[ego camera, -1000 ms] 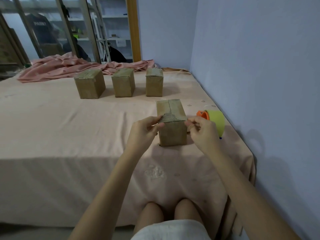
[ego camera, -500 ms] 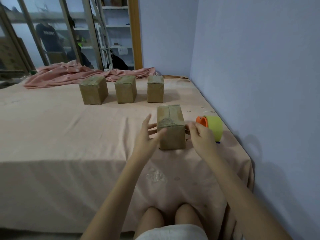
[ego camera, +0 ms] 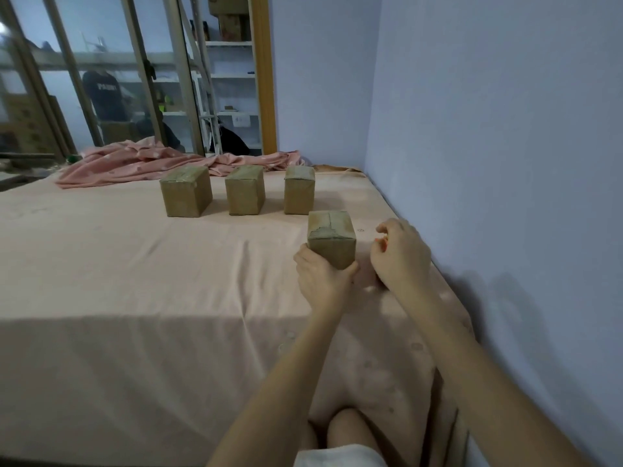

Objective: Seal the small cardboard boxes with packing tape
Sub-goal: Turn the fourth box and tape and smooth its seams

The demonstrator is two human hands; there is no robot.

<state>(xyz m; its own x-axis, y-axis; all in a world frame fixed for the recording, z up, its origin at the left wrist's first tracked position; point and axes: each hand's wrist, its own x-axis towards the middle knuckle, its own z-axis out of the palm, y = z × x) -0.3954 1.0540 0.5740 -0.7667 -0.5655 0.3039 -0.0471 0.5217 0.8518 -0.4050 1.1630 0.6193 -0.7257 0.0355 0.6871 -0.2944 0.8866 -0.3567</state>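
Now, your left hand [ego camera: 322, 281]: wrapped around the near box [ego camera: 331, 239], low on its front.
Your right hand [ego camera: 399, 254]: fingers curled, just beside it; contents unclear.
Boxes: four, all closed; three [ego camera: 243, 194] rowed behind.

My left hand [ego camera: 322, 278] grips the near box [ego camera: 332, 239] on the bed [ego camera: 135, 281] at its lower left corner. My right hand [ego camera: 399, 256] is just right of it, apart. Beyond my grip stand three boxes [ego camera: 244, 193] in a row; behind them lies a blanket [ego camera: 141, 161]. The wall [ego camera: 505, 163] runs to the right.
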